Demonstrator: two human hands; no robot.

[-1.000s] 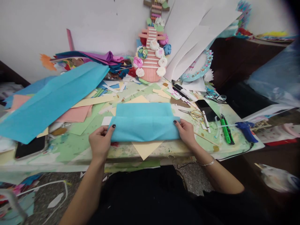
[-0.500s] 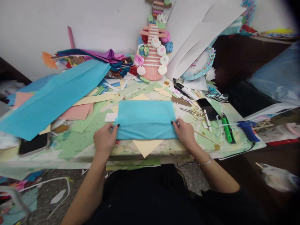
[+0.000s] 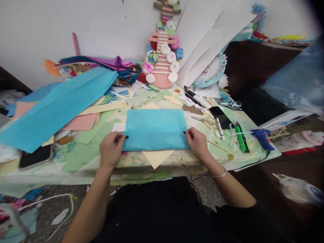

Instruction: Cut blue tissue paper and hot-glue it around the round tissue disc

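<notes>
A folded rectangle of blue crepe paper [image 3: 155, 130] lies in front of me, its surface nearly smooth. My left hand [image 3: 111, 146] pinches its left edge near the lower corner between thumb and fingers. At the opposite edge, my right hand [image 3: 196, 141] pinches the paper the same way. Under the blue piece lies a cream sheet [image 3: 155, 158], one pointed corner showing at the table's front edge. A small white piece of paper [image 3: 118, 127] sits just beyond my left hand.
A longer blue crepe sheet [image 3: 58, 104] lies at left, partly over a phone [image 3: 36, 158]. Gold-handled scissors [image 3: 209, 123], another phone [image 3: 221, 116], a green utility knife [image 3: 242, 137] and a blue glue gun [image 3: 263, 139] are at right. A flower-covered paper guitar [image 3: 163, 69] leans on the wall.
The creases along the lower part of the blue paper have flattened out. Both hands still pinch its sides in about the same places, and the view has shifted slightly.
</notes>
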